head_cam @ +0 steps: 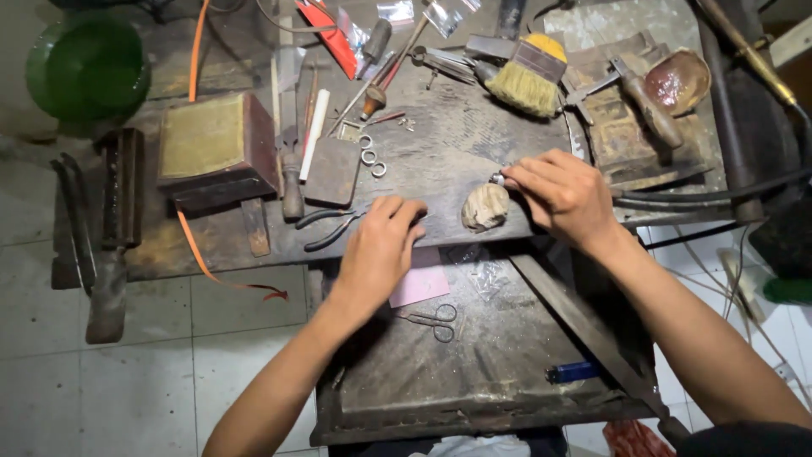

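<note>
Two bare forearms are seen reaching up from the lower edge over a dark, scarred drawer tray (pixel 474 398), on which small scissors (pixel 433 322), a pink paper slip (pixel 421 286) and a blue lighter (pixel 573 371) are laid. Pale floor tiles (pixel 135 372) are shown at 8 o'clock of the tray.

Beyond the tray a worn wooden bench (pixel 457 152) is set. The left hand (pixel 381 252) is rested at the bench's near edge, fingers curled together on the wood; whether anything is pinched beneath them cannot be told. Black pliers (pixel 331 227) are laid just beside it at 10 o'clock. The right hand (pixel 562 195) is held with fingertips pinched shut on a small metal piece (pixel 497 179), which is kept just above a lumpy tan block (pixel 485 207) at 8 o'clock of that hand. The block is set at the bench's near edge, between the two hands.

Farther out, three small rings (pixel 370 156) are scattered at 12 o'clock of the left hand, with bare wood between them and the block. A brown box (pixel 216 148) is placed at 10 o'clock, a yellow brush (pixel 529 76) at 12 o'clock of the block, and a green bowl (pixel 85 68) at the far left corner. Dark hoses (pixel 710 196) are run along the right edge.
</note>
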